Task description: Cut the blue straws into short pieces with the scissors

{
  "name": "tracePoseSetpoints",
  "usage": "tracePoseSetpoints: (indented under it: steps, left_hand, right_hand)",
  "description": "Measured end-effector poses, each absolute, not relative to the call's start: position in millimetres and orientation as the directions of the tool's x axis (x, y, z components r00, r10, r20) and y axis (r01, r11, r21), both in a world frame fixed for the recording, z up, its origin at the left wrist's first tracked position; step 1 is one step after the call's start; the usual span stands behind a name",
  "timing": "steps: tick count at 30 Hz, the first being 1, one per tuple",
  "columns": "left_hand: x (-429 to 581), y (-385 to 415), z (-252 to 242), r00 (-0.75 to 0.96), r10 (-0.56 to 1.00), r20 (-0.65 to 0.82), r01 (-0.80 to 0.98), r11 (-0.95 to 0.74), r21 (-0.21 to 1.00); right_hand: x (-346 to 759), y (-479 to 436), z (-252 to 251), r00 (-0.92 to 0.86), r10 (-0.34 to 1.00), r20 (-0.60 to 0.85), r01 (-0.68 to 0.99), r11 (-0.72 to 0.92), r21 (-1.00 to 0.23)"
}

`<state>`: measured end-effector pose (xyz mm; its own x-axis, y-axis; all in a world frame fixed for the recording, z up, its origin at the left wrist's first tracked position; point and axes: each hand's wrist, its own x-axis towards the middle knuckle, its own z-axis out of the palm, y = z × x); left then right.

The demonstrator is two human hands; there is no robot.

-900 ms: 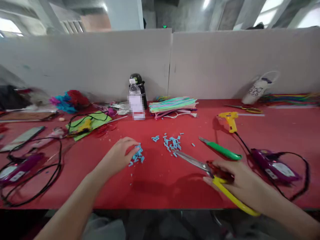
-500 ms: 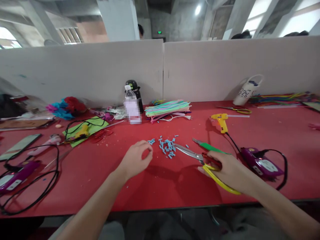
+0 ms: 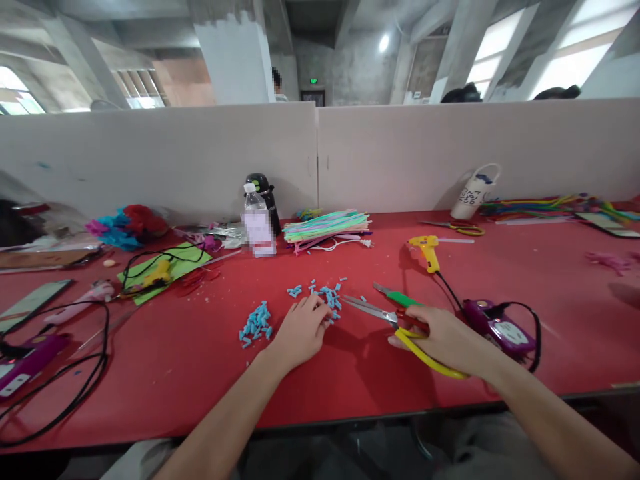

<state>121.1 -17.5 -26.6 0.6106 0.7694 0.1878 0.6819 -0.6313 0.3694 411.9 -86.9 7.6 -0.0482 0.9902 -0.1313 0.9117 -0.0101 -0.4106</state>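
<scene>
My left hand (image 3: 300,330) rests on the red table (image 3: 350,387) with its fingers curled down onto a scatter of small blue cut pieces (image 3: 325,295). A second small heap of blue pieces (image 3: 256,323) lies just left of that hand. My right hand (image 3: 443,337) is closed round the yellow handles of a pair of scissors (image 3: 387,317), whose blades point left toward the blue pieces. A green-handled knife (image 3: 397,297) lies just behind the scissors.
A yellow glue gun (image 3: 425,250) and a purple power strip (image 3: 495,327) with black cable sit to the right. A water bottle (image 3: 256,220), a stack of pastel straws (image 3: 325,227), another glue gun on green paper (image 3: 160,270) and more cables lie behind and left.
My left hand left the heap of blue pieces on the left and moved right to the other scatter of pieces. My right hand with the scissors stayed roughly in place; the camera tilted up.
</scene>
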Motion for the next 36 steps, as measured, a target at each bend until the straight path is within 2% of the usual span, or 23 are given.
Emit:
tracePoseSetpoints:
  steps: [11,21,24,26,36]
  left_hand:
    - [127,-16,-29,0.549,0.806,0.22,0.668,-0.582,0.464]
    - [87,-25,3,0.301,0.913,0.276,0.662,-0.408,0.629]
    - [73,-31,11,0.243,0.943,0.228,0.592,-0.33,0.735]
    - [66,-35,14,0.246,0.95,0.191,0.568,-0.302,0.766]
    - [59,-46,23,0.302,0.953,-0.001,0.641,-0.203,0.74]
  right_hand:
    - [415,-87,0,-0.083,0.989,-0.121,0.885,0.017,-0.466]
    - [415,-84,8,-0.081,0.983,-0.163,0.887,-0.004,-0.461]
    - [414,-86,7,-0.093,0.985,-0.148,0.895,0.017,-0.445]
    - [413,-88,5,-0.104,0.986,-0.128,0.901,0.039,-0.432]
    - [401,-93,-4,-0.178,0.978,-0.111,0.883,0.109,-0.456]
